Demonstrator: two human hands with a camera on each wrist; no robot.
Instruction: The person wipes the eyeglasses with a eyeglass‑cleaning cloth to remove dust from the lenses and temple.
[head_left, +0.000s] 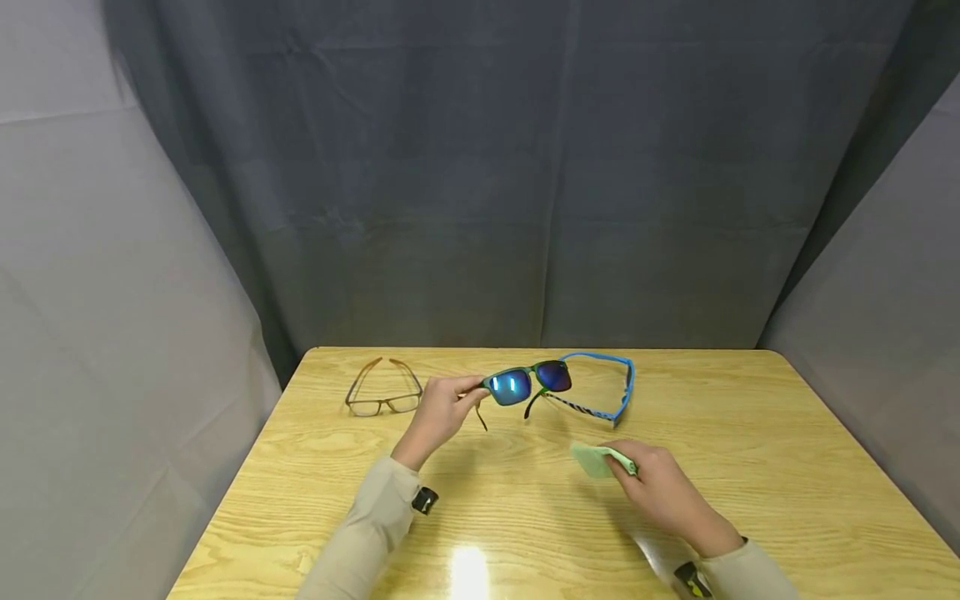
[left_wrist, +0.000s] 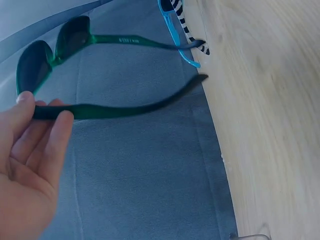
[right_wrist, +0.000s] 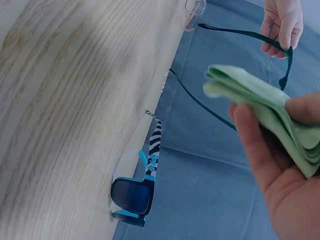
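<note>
My left hand (head_left: 442,414) pinches a pair of green-framed sunglasses (head_left: 512,387) at the hinge end of one temple, holding them above the table. Their lenses shine blue in the head view, and both temples are unfolded, as the left wrist view shows. A folded light green cloth (right_wrist: 265,100) is gripped between the thumb and fingers of my right hand (head_left: 663,492). The cloth (head_left: 600,460) is apart from the sunglasses, lower and to their right. In the right wrist view it covers part of the sunglasses.
Blue sunglasses (head_left: 621,404) with zebra-striped temples lie behind the held pair. Thin-framed eyeglasses (head_left: 384,406) with orange-brown temple tips rest at the table's back left. The wooden table (head_left: 300,500) ends at a dark grey curtain (head_left: 480,183), with pale cloth walls on both sides.
</note>
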